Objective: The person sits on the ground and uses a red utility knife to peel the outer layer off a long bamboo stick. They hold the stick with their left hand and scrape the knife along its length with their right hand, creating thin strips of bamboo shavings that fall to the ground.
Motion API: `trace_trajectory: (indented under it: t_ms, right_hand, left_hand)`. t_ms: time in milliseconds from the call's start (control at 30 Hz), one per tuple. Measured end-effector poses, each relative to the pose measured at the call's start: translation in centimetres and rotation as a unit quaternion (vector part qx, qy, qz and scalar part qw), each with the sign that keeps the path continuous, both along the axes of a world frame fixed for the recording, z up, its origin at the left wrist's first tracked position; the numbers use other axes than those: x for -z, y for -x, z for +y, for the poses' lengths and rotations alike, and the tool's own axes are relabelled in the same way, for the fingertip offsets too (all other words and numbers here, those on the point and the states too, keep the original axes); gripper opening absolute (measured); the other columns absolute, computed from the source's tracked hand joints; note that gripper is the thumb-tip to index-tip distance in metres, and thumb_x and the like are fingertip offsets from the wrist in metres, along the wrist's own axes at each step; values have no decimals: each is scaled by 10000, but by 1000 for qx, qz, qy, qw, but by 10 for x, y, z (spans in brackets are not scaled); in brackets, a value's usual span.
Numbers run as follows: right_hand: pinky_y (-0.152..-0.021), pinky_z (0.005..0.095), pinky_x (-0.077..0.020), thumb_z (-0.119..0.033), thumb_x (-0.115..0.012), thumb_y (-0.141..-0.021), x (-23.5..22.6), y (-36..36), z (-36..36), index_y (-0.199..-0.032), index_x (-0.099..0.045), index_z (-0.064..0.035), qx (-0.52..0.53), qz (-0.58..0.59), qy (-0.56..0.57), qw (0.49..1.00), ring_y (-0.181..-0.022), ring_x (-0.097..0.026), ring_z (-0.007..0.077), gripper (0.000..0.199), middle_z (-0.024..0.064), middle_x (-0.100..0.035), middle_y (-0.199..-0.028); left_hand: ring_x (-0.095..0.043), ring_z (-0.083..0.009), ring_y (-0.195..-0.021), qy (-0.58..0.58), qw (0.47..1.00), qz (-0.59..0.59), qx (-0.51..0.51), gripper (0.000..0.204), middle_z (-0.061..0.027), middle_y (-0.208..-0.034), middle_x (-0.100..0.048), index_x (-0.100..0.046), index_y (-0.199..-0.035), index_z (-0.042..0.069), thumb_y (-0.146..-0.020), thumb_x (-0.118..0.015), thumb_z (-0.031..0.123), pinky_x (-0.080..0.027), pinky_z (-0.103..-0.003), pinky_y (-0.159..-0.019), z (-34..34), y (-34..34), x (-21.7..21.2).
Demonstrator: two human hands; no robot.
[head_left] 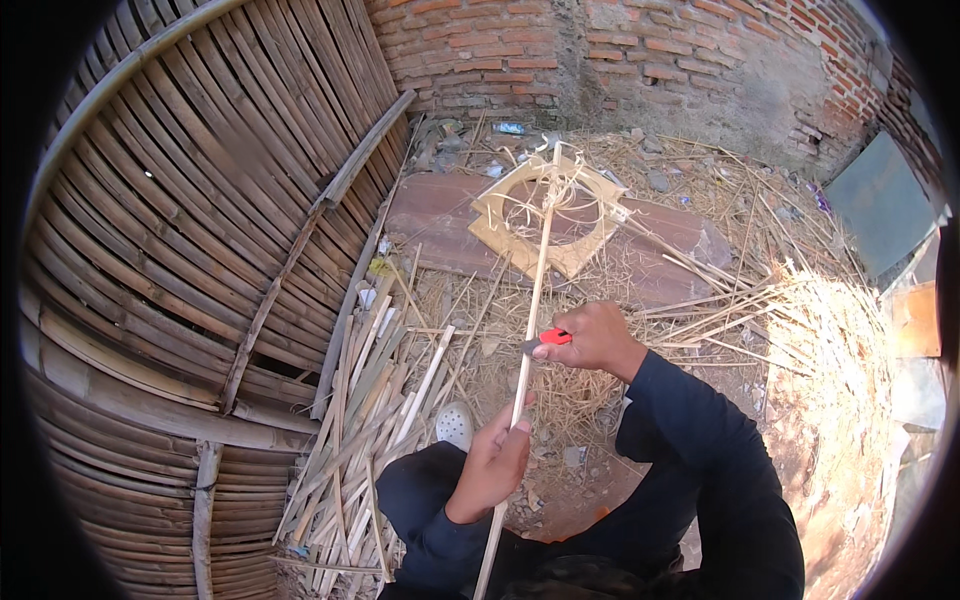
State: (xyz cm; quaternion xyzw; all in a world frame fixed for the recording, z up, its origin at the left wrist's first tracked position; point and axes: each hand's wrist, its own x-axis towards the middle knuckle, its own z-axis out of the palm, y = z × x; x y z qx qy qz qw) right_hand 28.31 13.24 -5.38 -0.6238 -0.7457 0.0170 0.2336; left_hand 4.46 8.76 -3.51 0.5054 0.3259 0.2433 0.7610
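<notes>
A long, pale bamboo strip (542, 255) runs from beside my body up and away through the middle of the view. My left hand (492, 468) is closed around its lower part. Farther up the strip, my right hand (602, 340) grips a red-handled knife (556, 337), its grey blade lying against the strip. Curled shavings (568, 180) hang around the strip's far end. Beneath that end lies a tan square board (497, 240) with a big round hole, resting on a reddish-brown plank (425, 215).
Split bamboo strips (350, 440) lie heaped at left, near a white clog (454, 425) on my foot. A bamboo slat wall (190, 210) rises on the left, a brick wall (480, 50) behind. Straw-like shavings (830, 320) and thin sticks litter the ground; a grey-green panel (885, 205) leans at right.
</notes>
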Motion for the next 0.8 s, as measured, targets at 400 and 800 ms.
trace_trajectory:
  t_ms: [400,800]
  right_hand:
    - [-503,418,-462,-680,-533,-785,-8,11,-1,-643,-663,-82,9,30,-7,999,-518,-594,325,628,147,-572,-519]
    - [-575,458,-455,-651,-452,-853,15,-124,49,-665,-659,-50,281,29,-51,958,-618,-605,357,663,176,-606,-628]
  left_hand:
    - [-291,-37,-411,50,998,-22,-13,391,41,-585,-343,-376,-1370,16,-992,-401,114,-282,-193,-383,0,-1,-6]
    - [-298,-6,-477,31,997,-27,68,429,76,-598,-345,-349,-1393,7,-999,-431,155,-235,-185,-440,-29,-14,12]
